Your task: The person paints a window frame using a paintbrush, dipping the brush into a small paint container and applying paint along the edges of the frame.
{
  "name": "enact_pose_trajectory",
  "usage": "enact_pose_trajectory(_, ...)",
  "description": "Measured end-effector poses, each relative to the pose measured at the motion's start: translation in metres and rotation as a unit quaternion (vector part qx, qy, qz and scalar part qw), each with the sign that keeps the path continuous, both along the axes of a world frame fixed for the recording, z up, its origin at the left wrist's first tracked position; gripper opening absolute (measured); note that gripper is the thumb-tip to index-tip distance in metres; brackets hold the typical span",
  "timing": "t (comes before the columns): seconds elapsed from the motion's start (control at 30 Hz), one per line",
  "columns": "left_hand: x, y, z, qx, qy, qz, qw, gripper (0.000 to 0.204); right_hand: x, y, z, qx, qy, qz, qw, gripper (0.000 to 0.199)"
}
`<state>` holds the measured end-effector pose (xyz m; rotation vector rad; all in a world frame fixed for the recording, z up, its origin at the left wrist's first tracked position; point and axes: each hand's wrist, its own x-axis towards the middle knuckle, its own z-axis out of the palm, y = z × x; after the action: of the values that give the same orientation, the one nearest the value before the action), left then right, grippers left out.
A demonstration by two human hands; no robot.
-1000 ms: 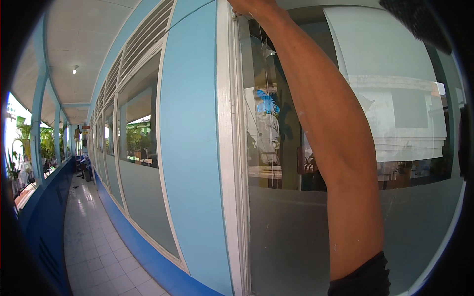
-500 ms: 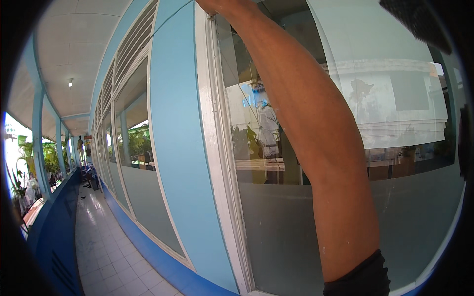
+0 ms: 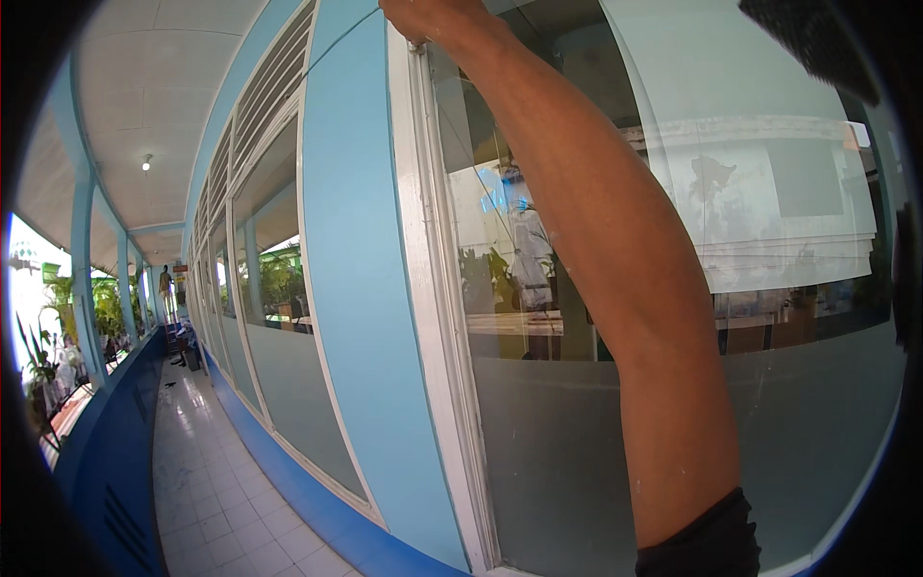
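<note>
My right arm rises from the lower right, past a black sleeve, and stretches up and left across a glass window pane. At the top edge of the view my right hand rests by the upper part of the white window frame. Its fingers look curled in, but the picture's edge cuts them off, and what they hold cannot be made out. A thin dark line crosses the light blue wall toward this hand. My left hand is out of sight.
On the left a tiled corridor runs away beside a dark blue low wall. More windows with louvres above line its right side. Far down stand a figure and dark objects on the floor. A lit bulb hangs from the ceiling.
The view has shifted slightly, so the wall, window and corridor sit a little farther right. My right hand shows slightly more of itself and stays at the top of the frame.
</note>
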<state>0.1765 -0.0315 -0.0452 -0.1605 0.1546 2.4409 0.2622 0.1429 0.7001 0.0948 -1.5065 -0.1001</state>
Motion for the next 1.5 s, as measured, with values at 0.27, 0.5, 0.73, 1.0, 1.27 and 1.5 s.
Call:
enact_pose_trajectory(0.27, -0.005, -0.001, -0.016, 0.059, 0.037, -0.028, 0.997, 0.084, 0.002, -0.004, -0.007, -0.008, -0.003, -0.043, 0.999, 0.024)
enact_pose_trajectory(0.5, 0.015, 0.013, 0.015, -0.022, 0.118, 0.072, 0.99, 0.084, -0.002, -0.003, -0.006, -0.025, -0.021, -0.024, 0.999, 0.02)
enact_pose_trajectory(0.73, 0.016, 0.007, 0.021, -0.025, 0.162, 0.044, 0.985, 0.09, -0.002, -0.003, -0.017, 0.002, -0.011, -0.032, 0.999, 0.022)
enact_pose_trajectory(1.0, 0.014, 0.007, 0.022, -0.007, 0.153, 0.041, 0.987, 0.095, 0.023, -0.035, -0.026, -0.093, -0.135, -0.157, 0.974, 0.018)
enact_pose_trajectory(1.27, 0.01, 0.006, 0.017, -0.023, 0.147, 0.049, 0.988, 0.092, 0.031, -0.022, -0.041, -0.015, 0.013, 0.014, 1.0, 0.022)
enact_pose_trajectory(1.5, 0.005, 0.006, 0.011, -0.037, 0.132, 0.058, 0.989, 0.092, 0.016, -0.016, -0.024, 0.0, 0.007, 0.006, 1.0, 0.023)
